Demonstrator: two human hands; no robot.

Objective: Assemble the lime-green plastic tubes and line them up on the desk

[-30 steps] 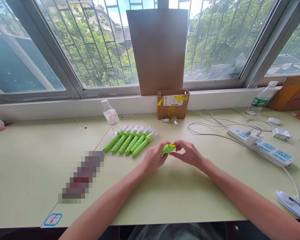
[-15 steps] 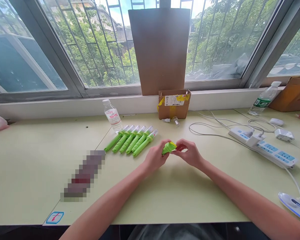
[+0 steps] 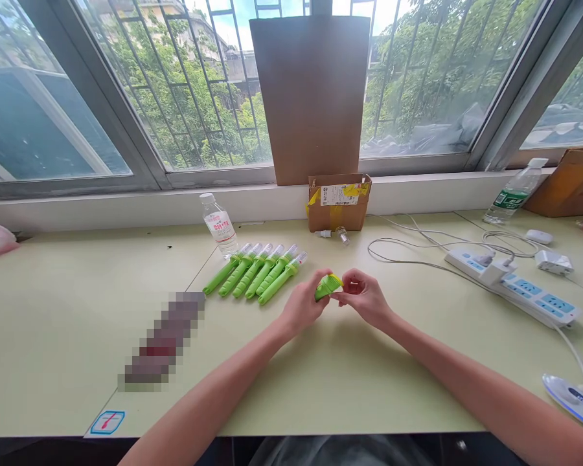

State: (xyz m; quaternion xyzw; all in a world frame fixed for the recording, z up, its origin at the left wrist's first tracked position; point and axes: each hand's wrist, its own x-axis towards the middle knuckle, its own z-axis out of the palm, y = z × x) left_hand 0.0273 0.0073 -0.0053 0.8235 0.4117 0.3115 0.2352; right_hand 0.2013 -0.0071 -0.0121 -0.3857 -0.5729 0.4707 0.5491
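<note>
Nearest, a sticker (image 3: 107,422) with a blue border and a red mark lies at the front edge of the table (image 3: 369,388), and a white gadget (image 3: 573,398) sits at the right, a cable running into it. Beyond the sticker, a pixelated strip (image 3: 162,343) hides whatever is under it.

The left hand (image 3: 302,303) curls around a green piece (image 3: 326,287) with a yellow edge, gripping it above the middle of the table. The right hand (image 3: 366,298) has thumb and fingertips drawn together at the piece's right end; whether they pinch it or something small, I cannot tell.

Left of the hands, six green tubes (image 3: 257,272) lie slantwise side by side, each with a clear far end; the rightmost shows a red spot there. On the right is a power strip (image 3: 515,288) with plugs in it.

Farther back, a capped bottle (image 3: 221,226) with a white-and-red label stands behind the tubes. Small clear parts (image 3: 342,235) lie before an open-topped box (image 3: 340,210), its inside out of sight. Another capped bottle (image 3: 512,194), green-labelled, is beside a second box (image 3: 568,184). A board (image 3: 315,97) leans against the window (image 3: 199,84).
</note>
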